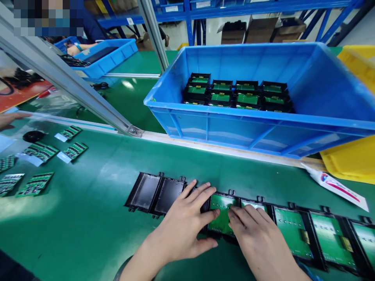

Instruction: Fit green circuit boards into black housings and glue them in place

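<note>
A row of black plastic cases (pixel 171 195) runs across the bench in front of me. The two at its left end hold no board; those further right have green circuit boards (pixel 293 230) lying in them. Spread over the row, my left hand (pixel 187 214) has its fingertips at the far edge and a finger touching the green circuit board (pixel 219 222) between my hands. My right hand (pixel 254 230) is closed, its bent fingers pressed together at that board's right side. Its fingertips are partly hidden, and it covers much of the neighbouring case.
Behind the row stands a blue bin (pixel 234 128) with several filled black cases. A white tube (pixel 336 187) lies at right beside a yellow bin (pixel 345 160). Loose circuit boards (pixel 36 183) lie at left, below a metal post (pixel 88 89). Another person's hand (pixel 8 120) shows there.
</note>
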`<action>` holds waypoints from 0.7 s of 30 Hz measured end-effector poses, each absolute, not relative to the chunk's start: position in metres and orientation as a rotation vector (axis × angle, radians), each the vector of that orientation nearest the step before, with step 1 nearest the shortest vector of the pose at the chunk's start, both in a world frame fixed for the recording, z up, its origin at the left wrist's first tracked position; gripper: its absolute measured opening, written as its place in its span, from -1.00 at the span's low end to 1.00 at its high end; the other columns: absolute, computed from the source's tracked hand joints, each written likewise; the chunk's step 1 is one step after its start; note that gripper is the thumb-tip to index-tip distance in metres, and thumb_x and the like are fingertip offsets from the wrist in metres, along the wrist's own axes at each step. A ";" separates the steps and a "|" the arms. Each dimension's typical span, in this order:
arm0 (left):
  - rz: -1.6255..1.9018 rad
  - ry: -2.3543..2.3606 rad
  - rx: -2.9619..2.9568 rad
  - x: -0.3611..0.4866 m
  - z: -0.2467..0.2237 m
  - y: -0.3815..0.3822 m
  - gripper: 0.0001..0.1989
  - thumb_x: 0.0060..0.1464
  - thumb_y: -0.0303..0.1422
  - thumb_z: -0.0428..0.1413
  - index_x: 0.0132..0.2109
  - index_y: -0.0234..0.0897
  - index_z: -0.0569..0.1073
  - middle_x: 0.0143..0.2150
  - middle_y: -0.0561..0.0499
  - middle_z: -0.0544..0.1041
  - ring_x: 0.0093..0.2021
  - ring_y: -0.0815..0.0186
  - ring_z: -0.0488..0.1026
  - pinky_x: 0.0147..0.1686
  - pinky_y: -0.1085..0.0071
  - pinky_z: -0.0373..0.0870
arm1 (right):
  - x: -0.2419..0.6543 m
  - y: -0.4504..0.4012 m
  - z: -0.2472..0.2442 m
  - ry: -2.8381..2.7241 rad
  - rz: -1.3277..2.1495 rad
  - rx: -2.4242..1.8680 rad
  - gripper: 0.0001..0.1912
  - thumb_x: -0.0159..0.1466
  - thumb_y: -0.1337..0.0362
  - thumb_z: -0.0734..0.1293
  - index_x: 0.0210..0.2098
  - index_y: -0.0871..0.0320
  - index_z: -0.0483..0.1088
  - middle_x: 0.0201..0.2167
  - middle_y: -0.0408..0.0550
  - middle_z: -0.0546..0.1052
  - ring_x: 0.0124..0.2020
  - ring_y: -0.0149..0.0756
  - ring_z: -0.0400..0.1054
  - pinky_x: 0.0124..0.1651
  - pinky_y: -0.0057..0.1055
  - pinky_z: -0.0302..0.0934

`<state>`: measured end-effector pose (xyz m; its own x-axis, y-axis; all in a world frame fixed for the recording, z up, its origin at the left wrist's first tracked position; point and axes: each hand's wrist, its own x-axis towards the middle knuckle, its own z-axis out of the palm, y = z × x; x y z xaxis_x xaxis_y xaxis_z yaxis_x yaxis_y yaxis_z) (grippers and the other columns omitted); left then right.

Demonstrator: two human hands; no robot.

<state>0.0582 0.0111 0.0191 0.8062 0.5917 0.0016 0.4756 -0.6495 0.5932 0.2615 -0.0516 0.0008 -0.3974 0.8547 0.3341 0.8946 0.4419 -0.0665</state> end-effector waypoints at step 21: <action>0.316 0.998 2.649 0.073 0.007 0.000 -0.70 -0.10 -0.17 0.27 -0.18 -0.15 0.59 0.20 -0.21 0.35 0.22 -0.09 0.28 0.25 -0.20 -0.09 | 0.230 -0.049 0.003 -2.900 -0.261 -1.477 -0.90 -0.03 0.33 0.42 -0.65 0.16 0.53 -0.58 0.16 0.48 -0.35 -0.01 0.31 -0.26 -0.08 0.13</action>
